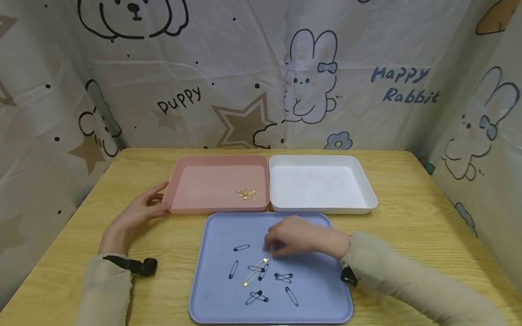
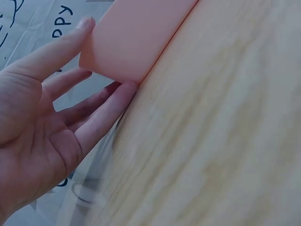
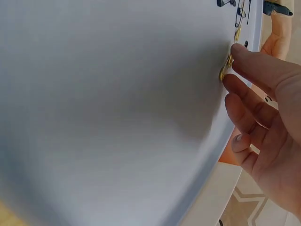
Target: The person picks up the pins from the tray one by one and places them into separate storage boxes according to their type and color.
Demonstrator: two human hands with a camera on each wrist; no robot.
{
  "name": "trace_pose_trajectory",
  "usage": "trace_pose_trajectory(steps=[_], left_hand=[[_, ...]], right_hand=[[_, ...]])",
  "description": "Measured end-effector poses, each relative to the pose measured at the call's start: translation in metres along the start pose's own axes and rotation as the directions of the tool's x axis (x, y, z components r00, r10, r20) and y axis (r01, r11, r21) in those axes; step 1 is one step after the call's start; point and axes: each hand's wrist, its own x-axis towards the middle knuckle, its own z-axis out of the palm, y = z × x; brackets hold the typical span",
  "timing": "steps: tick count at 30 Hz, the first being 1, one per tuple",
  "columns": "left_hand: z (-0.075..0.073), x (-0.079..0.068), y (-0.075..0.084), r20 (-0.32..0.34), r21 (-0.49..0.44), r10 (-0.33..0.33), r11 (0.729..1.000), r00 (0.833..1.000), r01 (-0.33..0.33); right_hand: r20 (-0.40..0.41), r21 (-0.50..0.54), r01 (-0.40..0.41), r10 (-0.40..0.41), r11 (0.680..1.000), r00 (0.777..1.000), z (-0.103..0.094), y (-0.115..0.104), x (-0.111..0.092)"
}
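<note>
My right hand [image 1: 295, 236] is over the blue tray [image 1: 220, 226], and its thumb and index finger pinch a gold safety pin [image 3: 226, 67]. Another gold safety pin [image 1: 250, 277] lies close by, its upper end near the pinched one. Around it on the blue tray are several black safety pins [image 1: 291, 296], some crossing each other. At the far left, my left hand [image 1: 140, 210] touches the left end of the pink tray [image 2: 127, 42]; its fingers are fairly straight, with the thumb up by the rim and another fingertip low at the corner.
Inside the pink tray, toward its right side, sits a small pile of gold safety pins [image 1: 246, 194]. A white tray [image 1: 322, 209] stands right beside it, behind the blue tray. All three trays are on a wooden table [image 1: 391, 176], backed by a printed curtain [image 1: 228, 59].
</note>
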Motion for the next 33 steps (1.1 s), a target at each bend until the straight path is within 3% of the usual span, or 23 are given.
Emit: trace_pose_trajectory(steps=[6, 18, 33], left_hand=[[-0.001, 0.003, 0.0, 0.0, 0.046, -0.031, 0.998, 1.0, 0.031], [0.001, 0.005, 0.006, 0.002, 0.003, -0.025, 1.0, 1.0, 0.025], [0.003, 0.004, 0.002, 0.007, 0.009, -0.018, 1.0, 1.0, 0.018]], right_hand=[[-0.016, -0.035, 0.018, -0.019, 0.999, 1.0, 0.001, -0.002, 0.003], [-0.037, -0.002, 0.002, -0.002, 1.0, 0.999, 0.0, -0.001, 0.003], [-0.117, -0.015, -0.049, 0.047, 0.999, 0.992, -0.023, 0.008, 0.012]])
